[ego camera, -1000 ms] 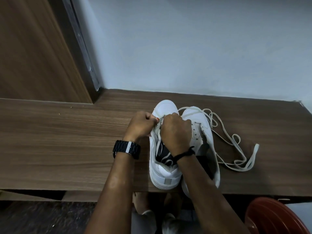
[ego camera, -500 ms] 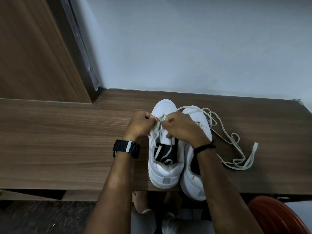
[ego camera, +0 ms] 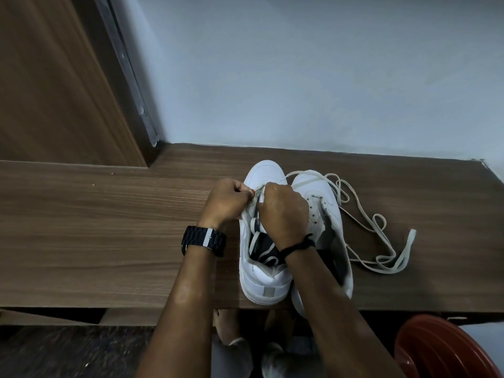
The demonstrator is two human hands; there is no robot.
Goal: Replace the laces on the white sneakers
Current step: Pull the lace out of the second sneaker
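Two white sneakers stand side by side on the wooden table [ego camera: 109,227], toes pointing away from me. My left hand [ego camera: 227,201] and my right hand [ego camera: 283,211] meet over the eyelets of the left sneaker [ego camera: 261,282], fingers curled, each pinching the white lace [ego camera: 255,233] threaded there. Part of that lace drops into the shoe's dark opening. The right sneaker [ego camera: 324,203] is partly hidden by my right forearm. A loose off-white lace [ego camera: 381,241] trails from its toe in loops over the table to the right.
A pale wall rises just behind the table, and a wooden panel [ego camera: 54,91] stands at the back left. A red-brown round tub [ego camera: 441,350] sits below the table's front edge at lower right. My knees show under the edge.
My right hand has shifted back over the left sneaker's opening, its wrist lower and nearer me than half a second ago. My left hand has stayed at the eyelets.
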